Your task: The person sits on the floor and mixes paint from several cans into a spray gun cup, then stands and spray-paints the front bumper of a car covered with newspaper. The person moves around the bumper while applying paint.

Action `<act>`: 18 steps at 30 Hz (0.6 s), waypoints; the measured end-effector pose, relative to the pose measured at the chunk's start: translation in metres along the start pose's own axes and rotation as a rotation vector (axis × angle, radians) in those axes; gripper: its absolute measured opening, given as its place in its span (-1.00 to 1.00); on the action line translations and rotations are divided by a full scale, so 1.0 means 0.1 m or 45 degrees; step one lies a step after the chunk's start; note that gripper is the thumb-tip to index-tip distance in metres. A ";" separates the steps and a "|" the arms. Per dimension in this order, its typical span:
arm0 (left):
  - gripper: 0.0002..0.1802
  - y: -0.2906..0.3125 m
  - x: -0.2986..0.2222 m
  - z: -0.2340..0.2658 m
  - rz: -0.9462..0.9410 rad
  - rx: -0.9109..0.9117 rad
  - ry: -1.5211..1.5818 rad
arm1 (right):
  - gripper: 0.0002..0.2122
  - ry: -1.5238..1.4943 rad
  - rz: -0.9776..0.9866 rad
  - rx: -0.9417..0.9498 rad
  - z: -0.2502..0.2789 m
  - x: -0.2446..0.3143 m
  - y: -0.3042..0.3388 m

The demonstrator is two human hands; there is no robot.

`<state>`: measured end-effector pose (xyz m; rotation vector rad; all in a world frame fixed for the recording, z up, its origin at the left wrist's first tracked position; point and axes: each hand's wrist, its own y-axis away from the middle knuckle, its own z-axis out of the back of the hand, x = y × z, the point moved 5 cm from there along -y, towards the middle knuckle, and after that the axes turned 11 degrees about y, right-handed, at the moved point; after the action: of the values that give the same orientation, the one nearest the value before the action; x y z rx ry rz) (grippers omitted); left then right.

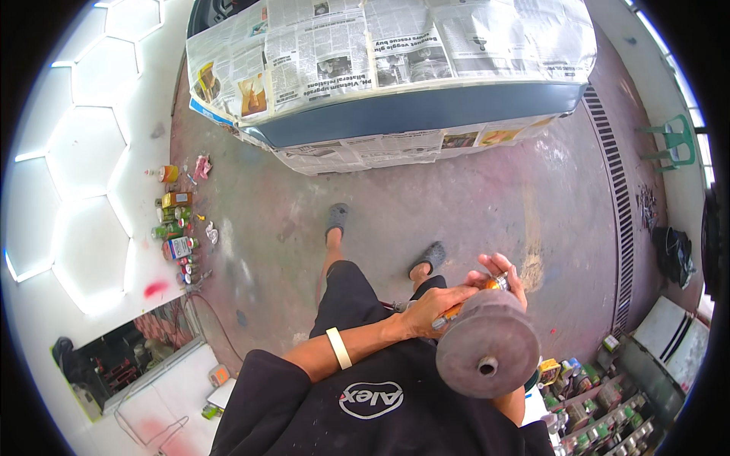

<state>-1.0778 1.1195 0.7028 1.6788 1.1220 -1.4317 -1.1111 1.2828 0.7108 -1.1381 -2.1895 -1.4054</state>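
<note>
A spray gun [454, 310] with orange parts is held in front of my body, right of centre. Its round, dull grey paint cup [487, 346] faces up at me and hides much of the gun. A small hollow stub stands in the middle of the cup's lid. My left hand [435, 310] reaches across from the left and is closed on the gun's body beside the cup. Beyond the cup, the fingers of my right hand [508, 272] curl around the gun's metal and orange end. The right palm and wrist are mostly hidden by the cup.
Ahead stands a vehicle part masked with newspaper [319, 68], with a bare blue-grey strip [418, 110]. Cans and bottles [176, 220] line the left wall. A floor grate [612, 190] and green chair [673, 144] are at right. Shelved cans [601, 410] stand lower right.
</note>
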 end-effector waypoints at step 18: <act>-0.43 -0.60 0.08 -1.09 0.007 0.100 -0.326 | -0.52 -0.236 0.004 0.037 1.00 0.52 0.23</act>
<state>-1.0860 1.2424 0.7184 1.4972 0.9294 -1.6520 -1.1112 1.3978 0.7104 -1.3083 -2.3231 -1.3092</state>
